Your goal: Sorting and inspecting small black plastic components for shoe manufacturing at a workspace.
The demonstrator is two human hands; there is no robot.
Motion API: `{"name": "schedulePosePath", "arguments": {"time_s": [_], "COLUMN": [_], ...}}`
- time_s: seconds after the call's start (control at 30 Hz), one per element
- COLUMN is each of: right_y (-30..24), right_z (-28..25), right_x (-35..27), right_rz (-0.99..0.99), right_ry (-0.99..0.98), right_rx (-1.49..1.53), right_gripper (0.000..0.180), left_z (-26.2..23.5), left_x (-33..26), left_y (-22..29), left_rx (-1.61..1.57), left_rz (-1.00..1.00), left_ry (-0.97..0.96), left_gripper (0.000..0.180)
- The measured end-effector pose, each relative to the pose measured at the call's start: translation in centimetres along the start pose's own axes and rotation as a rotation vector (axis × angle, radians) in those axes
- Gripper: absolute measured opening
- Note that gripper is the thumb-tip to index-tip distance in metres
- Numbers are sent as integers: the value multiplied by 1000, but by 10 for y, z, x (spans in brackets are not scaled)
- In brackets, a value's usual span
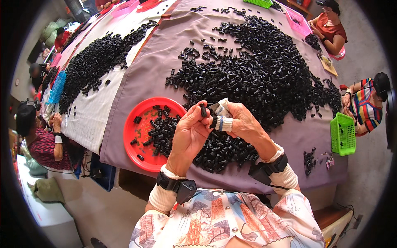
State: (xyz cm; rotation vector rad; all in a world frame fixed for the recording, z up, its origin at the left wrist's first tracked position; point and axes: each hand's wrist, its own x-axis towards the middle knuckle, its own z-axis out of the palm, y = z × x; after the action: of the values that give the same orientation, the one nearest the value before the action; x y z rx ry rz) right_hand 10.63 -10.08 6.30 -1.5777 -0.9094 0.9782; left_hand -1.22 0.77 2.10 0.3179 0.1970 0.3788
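My left hand (pixel 188 134) is closed, pinching a small black cylindrical plastic part (pixel 203 110) upright between thumb and fingertips. Close against it, my right hand (pixel 244 122) has its fingers bent together, with white blue-striped cloth (pixel 223 123) wrapped round some of them. A dark bit shows at the tip of that cloth; I cannot tell whether it is a separate piece. Both hands are raised over a large heap of similar black parts (pixel 252 70). Left of my left hand, a round red tray (pixel 131 142) holds many more of these parts.
The heap spreads over a mauve cloth-covered table (pixel 124 99). A green basket (pixel 342 136) stands at the right edge, near a person in a striped top (pixel 366 105). A second heap (pixel 93 60) lies on white cloth at left. Other people sit around the tables.
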Motion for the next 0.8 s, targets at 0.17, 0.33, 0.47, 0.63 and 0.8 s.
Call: {"name": "schedulePosePath", "arguments": {"time_s": [0.17, 0.33, 0.47, 0.63, 0.8], "right_y": [5, 3, -1, 17, 28], "right_z": [-2, 1, 0, 2, -4], "right_x": [0, -1, -2, -1, -4], "right_rz": [-9, -46, -83, -385, -384], "right_ry": [3, 50, 85, 246, 259], "right_rx": [-7, -4, -62, -26, -33], "right_gripper": [27, 23, 24, 25, 26], "left_z": [-1, -1, -8, 7, 12], "left_x": [2, 3, 9, 10, 9], "left_y": [-1, -3, -6, -11, -17], "left_rx": [-24, -46, -32, 175, 350], "left_rz": [-14, -14, 6, 81, 106], "left_ry": [-45, -57, -48, 57, 46], "left_gripper": [24, 23, 21, 20, 24]}}
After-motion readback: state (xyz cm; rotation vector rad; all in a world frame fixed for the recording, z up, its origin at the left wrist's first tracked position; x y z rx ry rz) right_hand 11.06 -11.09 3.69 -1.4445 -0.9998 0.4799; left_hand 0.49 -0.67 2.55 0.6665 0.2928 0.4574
